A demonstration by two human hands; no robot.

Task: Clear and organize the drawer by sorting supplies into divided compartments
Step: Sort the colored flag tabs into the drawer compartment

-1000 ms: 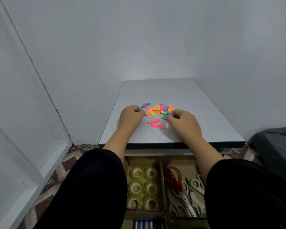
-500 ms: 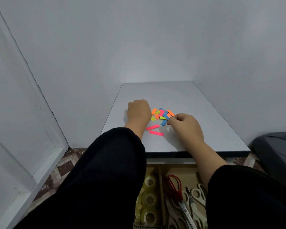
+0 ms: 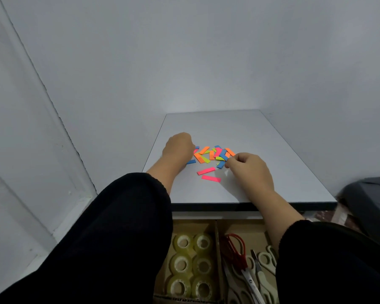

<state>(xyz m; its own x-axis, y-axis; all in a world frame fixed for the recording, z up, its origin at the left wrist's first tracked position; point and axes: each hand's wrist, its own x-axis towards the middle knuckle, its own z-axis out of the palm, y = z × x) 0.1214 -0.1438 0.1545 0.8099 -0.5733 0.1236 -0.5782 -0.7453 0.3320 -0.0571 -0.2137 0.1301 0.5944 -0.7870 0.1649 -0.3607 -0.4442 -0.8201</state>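
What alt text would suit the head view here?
Two hands, the left hand and the right hand, fingers curled, flank a pile of small neon paper strips on a grey tabletop. Below, an open cardboard-divided drawer holds clear tape rolls left and scissors right.

Both forearms reach forward from black sleeves, wrists bare, backs of the hands turned up toward the camera; the left hand [image 3: 180, 148] lies farther forward than the right, its fingers curled under and hidden from view, so whether they hold anything cannot be told. The right hand [image 3: 249, 170] sits nearer and lower, knuckles raised, its fingers [image 3: 239, 159] bent inward with thumb and forefinger drawn together at the tip as in a pinch.
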